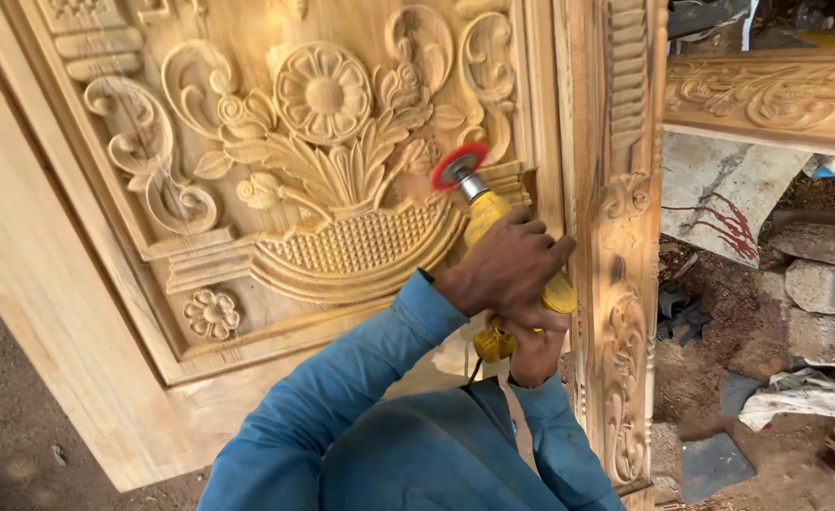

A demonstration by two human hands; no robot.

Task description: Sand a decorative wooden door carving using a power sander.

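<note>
A yellow hand-held grinder [486, 216] carries a red sanding disc [457, 166], which presses against the carved floral relief of a pale wooden door panel [323, 151]. My left hand [505, 263] wraps over the front of the grinder's body. Just below it, my right hand [534, 348] grips the tool's rear end, where a dark cord leaves it. Both arms wear blue sleeves. The disc sits at the right edge of the carved basket and leaves, close to the panel's inner moulding.
A carved door frame post [621, 237] runs down just right of the hands. Another carved wooden beam [768, 95] lies at the upper right. Stone blocks [815, 284], rags and scrap lie on the dirt ground at the right.
</note>
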